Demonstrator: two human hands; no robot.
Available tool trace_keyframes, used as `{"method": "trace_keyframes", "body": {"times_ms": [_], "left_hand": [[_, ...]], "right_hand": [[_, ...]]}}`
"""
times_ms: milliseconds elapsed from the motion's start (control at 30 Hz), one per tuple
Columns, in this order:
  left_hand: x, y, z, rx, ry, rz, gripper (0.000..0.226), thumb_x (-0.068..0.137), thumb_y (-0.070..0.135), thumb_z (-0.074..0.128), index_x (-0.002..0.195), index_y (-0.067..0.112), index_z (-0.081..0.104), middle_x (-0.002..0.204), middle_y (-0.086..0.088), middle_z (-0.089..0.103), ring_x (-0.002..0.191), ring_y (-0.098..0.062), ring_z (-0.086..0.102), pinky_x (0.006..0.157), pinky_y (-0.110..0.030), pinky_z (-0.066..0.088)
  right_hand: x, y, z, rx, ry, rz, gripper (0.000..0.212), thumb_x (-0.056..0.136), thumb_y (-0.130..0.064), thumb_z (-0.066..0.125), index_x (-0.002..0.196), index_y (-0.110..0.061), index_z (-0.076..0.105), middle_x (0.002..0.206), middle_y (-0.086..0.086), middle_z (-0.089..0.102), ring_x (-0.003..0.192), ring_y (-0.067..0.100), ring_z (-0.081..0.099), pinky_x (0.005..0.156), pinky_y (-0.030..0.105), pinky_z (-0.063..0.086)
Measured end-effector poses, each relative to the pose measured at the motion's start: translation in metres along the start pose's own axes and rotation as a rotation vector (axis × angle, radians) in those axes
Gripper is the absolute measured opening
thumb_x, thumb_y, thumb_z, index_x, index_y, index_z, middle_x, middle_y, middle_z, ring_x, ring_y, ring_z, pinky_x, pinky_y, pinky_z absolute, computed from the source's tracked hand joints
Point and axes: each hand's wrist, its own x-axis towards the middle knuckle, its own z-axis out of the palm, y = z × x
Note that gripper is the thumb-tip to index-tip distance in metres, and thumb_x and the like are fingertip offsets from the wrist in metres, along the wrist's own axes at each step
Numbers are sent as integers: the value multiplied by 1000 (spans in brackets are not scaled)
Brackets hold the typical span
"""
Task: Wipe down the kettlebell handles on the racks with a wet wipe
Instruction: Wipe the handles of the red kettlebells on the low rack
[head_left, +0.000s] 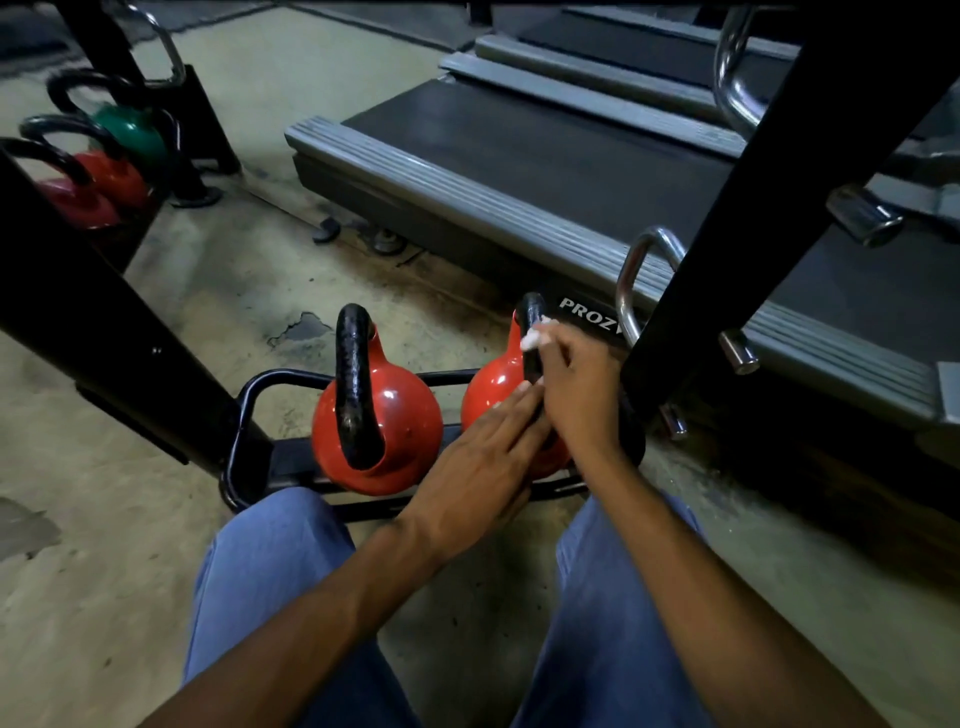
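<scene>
My right grip (571, 384) is clenched around a crumpled white wet wipe (532, 338), pressing it against the black textured handle (531, 310) of the right-hand glossy red kettlebell (493, 387). My left grip (478, 467) is released, fingers straight and flat against that kettlebell's red body. The kettlebell sits on a low black tubular steel rack (270, 381), just beside a second red kettlebell (400, 415), with a grey treadmill deck (519, 171) behind.
</scene>
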Motion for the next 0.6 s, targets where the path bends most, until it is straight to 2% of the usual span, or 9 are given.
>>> {"method": "trace_keyframes", "body": {"times_ms": [67, 100, 233, 300, 333, 400, 467, 533, 600], "left_hand": [[2, 0, 3, -16, -20, 2, 95, 86, 24, 68, 161, 14, 9, 168, -9, 1, 155, -21, -2, 125, -42, 18], [1, 0, 5, -1, -21, -2, 96, 86, 25, 69, 161, 14, 10, 168, -9, 1, 155, -21, -2, 125, -42, 17], [3, -1, 6, 48, 40, 11, 92, 85, 25, 68, 160, 10, 16, 168, -12, 6, 155, -26, 5, 125, -40, 13], [9, -4, 1, 21, 45, 16, 85, 89, 25, 62, 160, 11, 17, 168, -11, 5, 155, -25, 7, 125, -39, 17], [14, -7, -2, 6, 48, 11, 82, 91, 26, 60, 160, 12, 17, 168, -10, 5, 155, -24, 8, 125, -39, 17], [26, -14, -7, -21, 47, -10, 82, 95, 31, 59, 160, 14, 14, 168, -8, 4, 155, -21, 9, 125, -39, 18], [36, -20, -11, -59, 28, -31, 85, 94, 35, 62, 161, 15, 12, 169, -6, 3, 155, -19, 6, 124, -40, 18], [40, -23, -12, -75, 10, -34, 88, 93, 35, 65, 161, 15, 13, 169, -6, 5, 155, -19, 6, 124, -40, 18], [40, -23, -12, -70, 20, -26, 87, 93, 32, 66, 160, 14, 14, 168, -7, 8, 155, -19, 7, 124, -40, 18]], "right_hand": [[-21, 2, -7, -167, -59, -182, 25, 101, -9, 57, 118, -14, 74, 132, -2, 67, 127, -1, 53, 110, 14, 39], [-24, 8, -12, -211, -102, -253, 27, 101, -9, 57, 123, -13, 72, 138, -2, 64, 134, 2, 50, 113, 15, 36], [36, 15, -12, -402, -245, -359, 31, 99, -19, 50, 119, -15, 73, 141, 5, 63, 141, 16, 50, 119, 35, 38], [72, 1, 1, -550, -337, -282, 32, 97, -20, 48, 116, -13, 74, 139, 10, 65, 135, 23, 55, 111, 42, 46], [87, -8, 9, -648, -387, -234, 31, 97, -18, 50, 114, -10, 74, 131, 12, 68, 126, 28, 61, 103, 44, 51], [114, -22, 23, -823, -460, -127, 27, 96, -20, 52, 106, -6, 73, 110, 15, 73, 104, 35, 69, 86, 43, 57], [129, -34, 31, -950, -564, -41, 25, 96, -22, 54, 107, -5, 70, 105, 15, 70, 98, 35, 69, 79, 40, 57], [133, -45, 36, -1089, -642, -70, 25, 97, -18, 55, 114, -5, 69, 104, 14, 68, 96, 32, 68, 76, 39, 55], [128, -52, 42, -1236, -687, -218, 26, 99, -12, 52, 118, -6, 68, 110, 13, 68, 99, 32, 67, 73, 39, 52]]}}
